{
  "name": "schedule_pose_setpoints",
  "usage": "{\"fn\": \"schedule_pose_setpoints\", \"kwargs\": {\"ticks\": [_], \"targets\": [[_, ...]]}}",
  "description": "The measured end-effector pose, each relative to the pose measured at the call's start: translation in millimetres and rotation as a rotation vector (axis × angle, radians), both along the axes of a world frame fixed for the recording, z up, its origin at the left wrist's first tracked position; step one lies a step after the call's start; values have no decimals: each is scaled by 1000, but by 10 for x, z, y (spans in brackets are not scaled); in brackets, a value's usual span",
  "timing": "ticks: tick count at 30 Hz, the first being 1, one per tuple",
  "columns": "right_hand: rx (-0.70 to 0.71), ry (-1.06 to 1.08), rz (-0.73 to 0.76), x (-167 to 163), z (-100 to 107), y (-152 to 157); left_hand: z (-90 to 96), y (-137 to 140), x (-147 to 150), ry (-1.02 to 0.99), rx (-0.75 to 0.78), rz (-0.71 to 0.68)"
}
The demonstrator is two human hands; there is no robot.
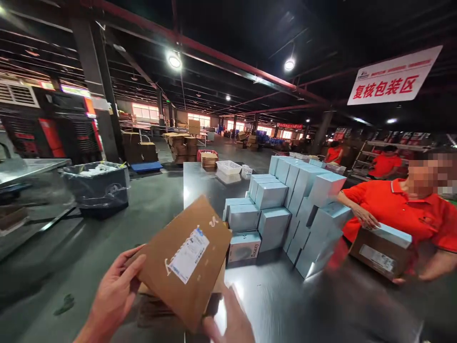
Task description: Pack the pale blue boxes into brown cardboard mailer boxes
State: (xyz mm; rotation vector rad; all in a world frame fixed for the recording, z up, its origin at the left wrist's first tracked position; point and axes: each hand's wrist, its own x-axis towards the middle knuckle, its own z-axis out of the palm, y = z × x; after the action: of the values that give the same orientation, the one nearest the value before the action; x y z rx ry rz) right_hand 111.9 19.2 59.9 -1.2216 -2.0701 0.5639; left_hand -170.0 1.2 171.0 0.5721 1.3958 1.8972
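A brown cardboard carton (pixel 185 257) with a white printed label is tilted up in front of me; it looks folded flat. My left hand (pixel 119 286) grips its left edge, thumb on the front face. At the lower right corner, my right hand (pixel 228 319) closes on the carton, slightly blurred, with its fingers partly hidden. More flat cardboard (pixel 153 309) lies in a stack below. Just beyond, pale blue boxes (pixel 274 224) are piled on the metal table (pixel 264 295).
To the right a co-worker in an orange shirt (pixel 403 205) holds an open carton (pixel 380 257) around a blue box. White baskets (pixel 228 169) stand at the table's far end. A lined grey bin (pixel 103 190) is on the floor at left.
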Motion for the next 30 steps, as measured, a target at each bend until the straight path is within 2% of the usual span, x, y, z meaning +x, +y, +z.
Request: {"fn": "schedule_pose_setpoints", "kwargs": {"ticks": [1, 2, 4, 6, 7, 9, 12, 15, 17, 19, 21, 24, 26, 28, 30], "targets": [[-54, 121, -51, 248, 195, 62, 129, -81, 179, -50, 20, -58], [-47, 300, -201, 511, 432, 130, 220, -152, 358, -81, 17, -110], [-57, 576, -367, 1029, 933, 234, 264, -259, 697, -41, 58, -268], [-13, 739, -394, 1464, 1310, 224, 149, -312, 1009, 76, 145, -476], [9, 775, -405, 1639, 1417, 170, 57, -317, 1156, 130, 188, -587], [36, 783, -472, 1918, 1459, -11, -132, -287, 1436, 154, 226, -755], [2, 721, -622, 2231, 1200, -359, -308, -153, 1820, 85, 171, -877], [-45, 681, -694, 2446, 740, -694, -355, 68, 2182, 151, 100, -876], [-85, 674, -658, 2487, 389, -872, -385, 234, 2425, 191, 90, -845], [-135, 675, -537, 2425, 55, -999, -455, 371, 2644, 210, 79, -841], [-150, 650, -506, 2295, -207, -1082, -576, 441, 2779, 277, 68, -922], [-54, 404, -743, 2122, -431, -1179, -837, 391, 2724, 470, 44, -1192], [70, 152, -804, 2087, -520, -1258, -1019, 282, 2539, 577, 19, -1348], [253, -40, -702, 2106, -614, -1353, -1151, 161, 2340, 602, -3, -1396], [410, -162, -544, 2141, -722, -1447, -1212, 80, 2236, 550, -45, -1332]]}}
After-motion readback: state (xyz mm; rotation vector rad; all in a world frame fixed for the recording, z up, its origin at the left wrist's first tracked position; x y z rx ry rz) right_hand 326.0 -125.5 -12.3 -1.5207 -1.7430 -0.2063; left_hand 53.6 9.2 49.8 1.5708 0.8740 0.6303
